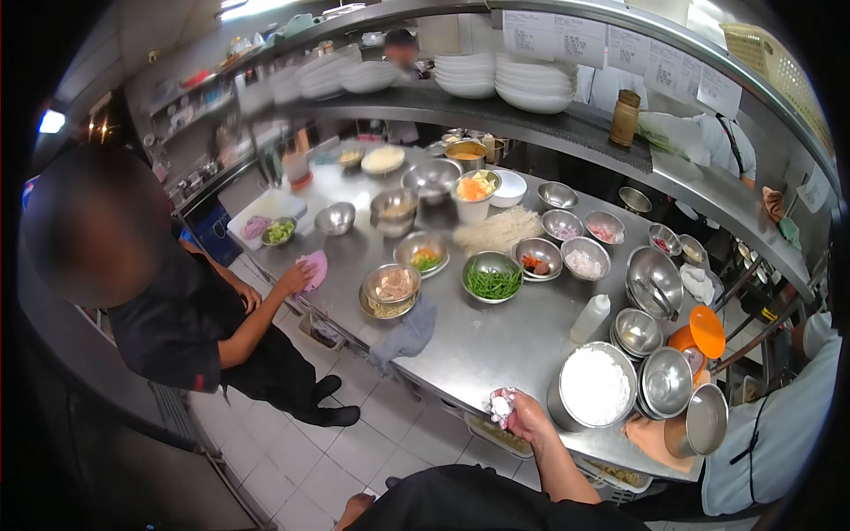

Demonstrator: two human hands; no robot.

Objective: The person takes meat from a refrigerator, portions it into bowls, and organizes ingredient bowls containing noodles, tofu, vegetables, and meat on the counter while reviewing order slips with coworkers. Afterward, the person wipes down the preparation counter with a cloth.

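Observation:
My right hand (522,418) is over the front edge of the steel table (505,363), fingers curled around a clump of white powder (502,406), with white on the fingertips. Just right of it stands a large metal pot (556,409) filled with similar white powder (598,386). A white squeeze bottle (591,319) stands behind the pot. Low at the bottom edge, away from the table, my left hand (356,511) hangs partly in view; its fingers are too hidden to read.
A person in black (168,327) at the left wipes with a pink cloth (313,271). Bowls of green beans (492,278) and meat (390,285) stand mid-table. Stacked steel bowls (667,382) and an orange bowl (707,331) sit right. A shelf with white plates (534,84) runs above.

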